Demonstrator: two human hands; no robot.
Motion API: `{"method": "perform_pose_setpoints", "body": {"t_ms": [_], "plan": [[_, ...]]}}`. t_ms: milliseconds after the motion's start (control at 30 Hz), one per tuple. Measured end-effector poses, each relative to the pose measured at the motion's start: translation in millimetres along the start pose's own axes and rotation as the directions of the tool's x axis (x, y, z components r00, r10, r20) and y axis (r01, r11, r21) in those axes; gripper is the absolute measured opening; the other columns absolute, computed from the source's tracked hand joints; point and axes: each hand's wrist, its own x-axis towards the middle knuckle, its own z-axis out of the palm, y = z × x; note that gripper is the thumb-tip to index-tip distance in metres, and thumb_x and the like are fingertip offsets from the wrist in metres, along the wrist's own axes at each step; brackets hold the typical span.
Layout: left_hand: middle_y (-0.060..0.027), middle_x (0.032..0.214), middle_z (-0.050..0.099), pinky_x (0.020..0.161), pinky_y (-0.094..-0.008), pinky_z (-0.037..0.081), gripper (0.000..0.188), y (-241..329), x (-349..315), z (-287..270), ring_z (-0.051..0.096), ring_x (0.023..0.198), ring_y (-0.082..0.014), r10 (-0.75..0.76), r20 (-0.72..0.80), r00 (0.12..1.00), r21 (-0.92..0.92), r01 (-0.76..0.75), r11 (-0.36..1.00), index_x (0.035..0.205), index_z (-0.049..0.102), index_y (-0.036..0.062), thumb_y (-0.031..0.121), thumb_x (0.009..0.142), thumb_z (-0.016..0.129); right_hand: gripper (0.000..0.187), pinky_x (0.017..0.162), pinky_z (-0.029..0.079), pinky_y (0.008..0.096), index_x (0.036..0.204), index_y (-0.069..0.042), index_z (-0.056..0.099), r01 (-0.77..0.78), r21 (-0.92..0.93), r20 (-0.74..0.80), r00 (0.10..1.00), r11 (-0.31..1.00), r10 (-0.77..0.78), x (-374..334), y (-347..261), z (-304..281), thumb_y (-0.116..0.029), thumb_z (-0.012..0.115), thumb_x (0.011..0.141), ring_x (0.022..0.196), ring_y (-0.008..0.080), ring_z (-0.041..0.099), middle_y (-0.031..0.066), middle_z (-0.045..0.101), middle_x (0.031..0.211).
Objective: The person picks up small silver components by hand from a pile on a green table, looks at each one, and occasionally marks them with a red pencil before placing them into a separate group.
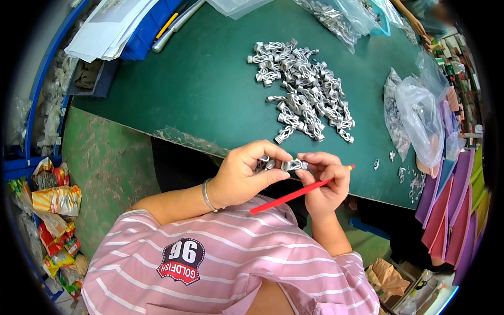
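Note:
Just past the table's near edge, my left hand (239, 170) pinches one end of a small silver metal looped piece (294, 165) between thumb and forefinger. Further similar pieces (263, 164) are tucked in the same hand's curled fingers. At the ribbed end of the pinched piece, the fingers of my right hand (326, 184) are closed on it. A thin red stick (286, 199) also sits in my right hand, slanting down to the left. Beyond my hands, a loose heap of the same silver pieces (310, 92) lies on the green table.
The green table (173, 89) has a chipped near edge. Papers (107, 29) and a blue bin (149, 34) stand far left. Clear plastic bags (420, 113) and small scattered bits (417, 184) lie at the right. A co-worker's arm (412, 21) shows at the far right.

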Motion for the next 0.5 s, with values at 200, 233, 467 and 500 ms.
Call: {"method": "perform_pose_setpoints", "body": {"t_ms": [200,233,467,500], "plan": [[-0.0135,0.095,0.06,0.055,-0.0242,0.049,0.021,4.0,-2.0,-1.2,0.059,0.073,-0.0154,-0.376,0.074,0.924,-0.55,0.352,0.757,0.106,0.051,-0.0004,0.009,0.088,0.054,0.041,0.074,0.055,0.0363,0.079,-0.004,0.034,0.248,0.003,0.073,0.966,0.969,-0.247,4.7,-11.6,6.6,0.005,0.072,0.068,0.089,0.0301,0.061,0.0243,0.051,0.102],[-0.0153,0.095,0.059,0.055,-0.0258,0.05,0.021,4.6,-2.5,0.0,0.06,0.074,-0.0188,-0.399,0.087,0.913,-0.655,0.354,0.668,0.106,0.05,-0.0006,0.01,0.088,0.053,0.04,0.073,0.055,0.0365,0.079,-0.004,0.034,0.25,0.056,0.109,0.961,0.967,-0.255,6.1,-12.9,4.6,0.002,0.072,0.069,0.088,0.0299,0.062,0.0253,0.053,0.101],[-0.0046,0.083,0.045,0.044,-0.0189,0.035,0.016,5.2,-14.9,-27.5,0.04,0.061,-0.009,-0.332,0.058,0.942,-0.765,0.255,0.591,0.102,0.047,0.0057,0.009,0.087,0.052,0.033,0.05,0.041,0.0305,0.071,-0.004,0.042,0.18,-0.554,0.127,0.983,0.813,-0.131,35.1,8.2,11.0,-0.001,0.075,0.064,0.055,0.0227,0.05,0.0089,0.053,0.066],[-0.0045,0.082,0.045,0.044,-0.0187,0.035,0.015,5.5,-13.8,-28.6,0.04,0.061,-0.0088,-0.321,0.02,0.947,-0.763,0.221,0.607,0.101,0.047,0.0058,0.009,0.086,0.053,0.035,0.049,0.039,0.0321,0.071,-0.004,0.043,0.175,-0.612,0.161,0.982,0.771,-0.095,36.5,9.1,15.4,-0.005,0.077,0.063,0.054,0.0245,0.048,0.0081,0.05,0.063]]}}
